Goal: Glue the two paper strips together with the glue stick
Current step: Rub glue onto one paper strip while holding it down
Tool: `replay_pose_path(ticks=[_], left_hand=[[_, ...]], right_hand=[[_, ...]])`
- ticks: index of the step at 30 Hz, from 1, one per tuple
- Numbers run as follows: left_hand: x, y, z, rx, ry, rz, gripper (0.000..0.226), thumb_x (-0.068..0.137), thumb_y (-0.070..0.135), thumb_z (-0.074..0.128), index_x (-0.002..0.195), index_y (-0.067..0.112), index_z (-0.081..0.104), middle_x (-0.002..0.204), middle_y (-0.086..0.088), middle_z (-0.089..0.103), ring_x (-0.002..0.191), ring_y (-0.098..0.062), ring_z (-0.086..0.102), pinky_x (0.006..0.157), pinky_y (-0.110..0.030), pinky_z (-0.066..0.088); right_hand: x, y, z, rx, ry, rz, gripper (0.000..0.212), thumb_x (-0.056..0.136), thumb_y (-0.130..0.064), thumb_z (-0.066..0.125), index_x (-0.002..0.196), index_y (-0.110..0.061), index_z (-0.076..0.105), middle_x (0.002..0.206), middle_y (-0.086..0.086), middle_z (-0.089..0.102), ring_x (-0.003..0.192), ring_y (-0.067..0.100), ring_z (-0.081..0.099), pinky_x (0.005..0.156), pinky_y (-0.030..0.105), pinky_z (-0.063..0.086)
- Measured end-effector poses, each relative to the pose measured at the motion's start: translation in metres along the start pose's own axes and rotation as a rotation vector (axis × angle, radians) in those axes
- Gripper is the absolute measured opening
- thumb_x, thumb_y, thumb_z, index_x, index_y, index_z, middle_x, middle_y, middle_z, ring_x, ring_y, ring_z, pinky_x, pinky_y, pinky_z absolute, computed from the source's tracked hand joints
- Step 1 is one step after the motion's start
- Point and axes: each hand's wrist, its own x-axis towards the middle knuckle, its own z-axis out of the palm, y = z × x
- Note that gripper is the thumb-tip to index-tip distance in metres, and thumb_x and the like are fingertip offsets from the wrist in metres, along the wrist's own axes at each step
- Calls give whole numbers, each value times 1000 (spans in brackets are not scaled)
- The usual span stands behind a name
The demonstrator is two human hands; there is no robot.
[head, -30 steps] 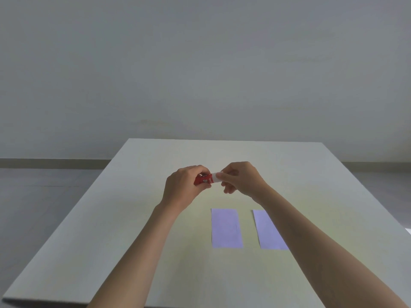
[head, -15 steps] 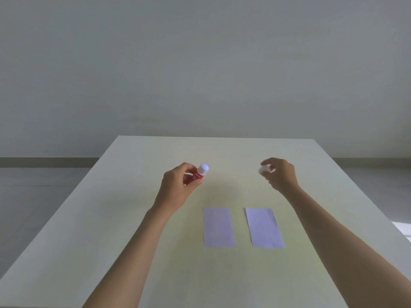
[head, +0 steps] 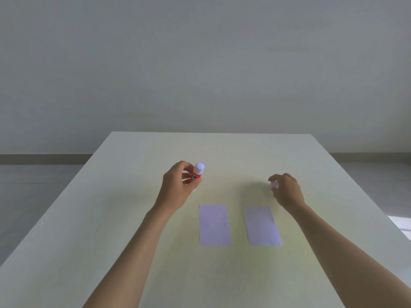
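My left hand [head: 178, 187] grips a red glue stick [head: 196, 173] upright above the table, its white glue end bare and pointing up. My right hand [head: 287, 190] pinches the small white cap [head: 274, 185] low over the table, off to the right. Two pale lilac paper strips lie flat side by side near me: the left strip [head: 214, 225] and the right strip [head: 262, 225], with a gap between them. Both hands are beyond the strips.
The pale table [head: 111, 218] fills the lower view, its far edge at the grey wall. Floor shows past the left and right edges.
The hands pulled apart and the cap came off the glue stick. My right hand carried the cap to the right and lowered it toward the table; my left hand turned the stick upright.
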Motion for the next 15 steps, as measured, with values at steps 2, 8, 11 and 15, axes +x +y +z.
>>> replay_pose_path(ticks=[2,8,11,15], left_hand=[[-1,2,1,-18,-2,-6,13,82,9,68,88,11,56,81,-5,65,77,-18,66,65,-6,46],[-4,13,4,-209,52,-99,12,85,12,64,90,17,55,74,18,69,77,6,64,71,-8,46],[-6,23,17,-511,70,-246,13,87,12,62,96,13,51,74,19,71,88,-5,69,84,-31,53],[-9,31,30,-680,42,-317,15,85,14,66,97,9,58,98,0,69,100,-14,66,90,-29,51]], right_hand=[[0,1,0,-2,-4,-15,32,92,-8,43,116,-13,63,112,18,56,94,37,59,71,34,46],[-9,-6,-11,-58,-24,-88,52,84,-11,53,134,-20,43,125,15,47,106,34,53,73,38,49],[-23,-41,-15,184,32,-151,44,88,-22,59,130,-16,49,121,12,55,100,29,59,80,36,49],[-59,-96,-17,962,-491,-56,34,93,-37,51,119,-17,59,96,6,64,69,21,67,57,26,51]])
